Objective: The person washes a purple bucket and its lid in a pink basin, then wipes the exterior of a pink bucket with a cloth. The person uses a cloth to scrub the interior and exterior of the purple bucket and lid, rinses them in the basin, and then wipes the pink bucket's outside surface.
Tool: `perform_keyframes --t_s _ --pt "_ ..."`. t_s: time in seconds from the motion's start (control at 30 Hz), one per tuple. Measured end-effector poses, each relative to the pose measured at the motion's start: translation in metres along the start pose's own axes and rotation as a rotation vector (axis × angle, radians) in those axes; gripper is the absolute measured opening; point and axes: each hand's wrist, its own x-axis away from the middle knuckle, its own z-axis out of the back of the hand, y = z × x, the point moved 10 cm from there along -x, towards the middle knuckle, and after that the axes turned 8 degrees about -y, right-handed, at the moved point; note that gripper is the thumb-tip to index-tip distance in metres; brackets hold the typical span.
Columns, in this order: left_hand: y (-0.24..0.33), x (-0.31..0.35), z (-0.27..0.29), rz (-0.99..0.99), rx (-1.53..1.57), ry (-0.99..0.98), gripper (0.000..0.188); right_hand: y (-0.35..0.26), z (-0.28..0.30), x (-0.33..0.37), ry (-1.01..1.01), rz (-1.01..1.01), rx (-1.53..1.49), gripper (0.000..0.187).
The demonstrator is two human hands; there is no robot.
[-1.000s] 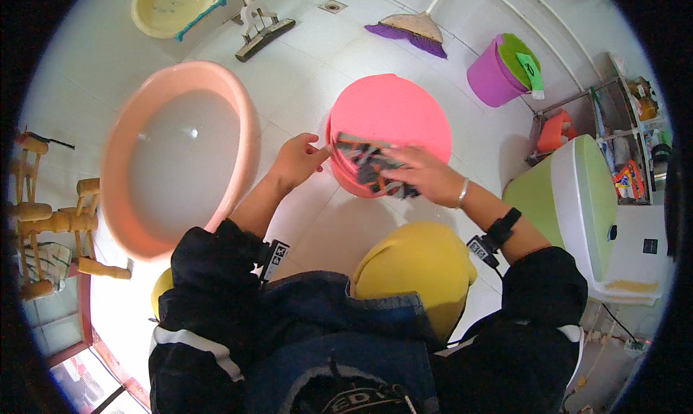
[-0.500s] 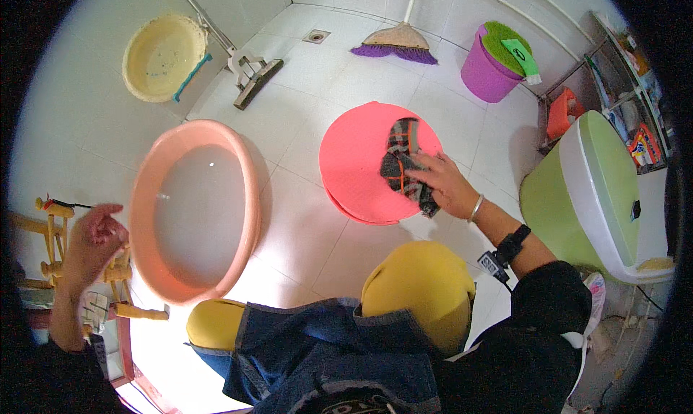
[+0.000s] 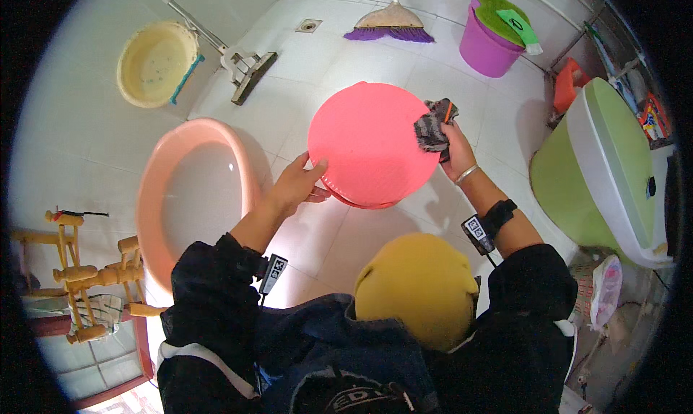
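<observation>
A round pink plastic piece with a flat, lid-like top (image 3: 368, 143) is in front of me; what its underside looks like is hidden. My left hand (image 3: 296, 184) grips its left rim, thumb on the upper face and fingers underneath. At the opposite rim, my right hand (image 3: 458, 154) is closed round a bunched dark plaid cloth (image 3: 432, 129) with an orange stripe. The cloth overlaps the pink edge, and the fingers behind it are partly hidden.
On my left stands an oval peach tub (image 3: 148, 205) of cloudy water, near a wooden rack (image 3: 76, 273). A yellow basin (image 3: 155, 64), squeeze mop (image 3: 253, 76), broom (image 3: 390, 24) and purple bucket (image 3: 487, 49) are farther off. A green-and-white lidded appliance (image 3: 585, 176) stands right.
My left hand has come from beyond the peach tub to the pink rim. My right hand has drawn the cloth off the middle to the right edge, bunching it up.
</observation>
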Motion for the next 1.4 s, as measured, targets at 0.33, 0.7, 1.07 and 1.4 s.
perform_keyframes --t_s 0.33,0.7,1.07,1.4 --pt "-0.027 0.012 0.021 -0.039 0.061 -0.006 0.048 -0.018 -0.070 -0.005 -0.268 0.093 0.102 0.044" --pt "-0.025 0.050 0.081 -0.337 -0.419 0.546 0.040 -0.017 -0.155 -0.042 -0.299 0.332 0.783 0.055" --pt "-0.042 0.083 0.075 -0.268 -0.965 0.663 0.034 0.000 -0.254 -0.035 -0.548 0.474 0.812 0.058" --pt "0.025 0.102 -0.022 -0.412 -1.104 0.516 0.144 0.009 -0.259 -0.041 -0.428 0.404 0.849 0.055"
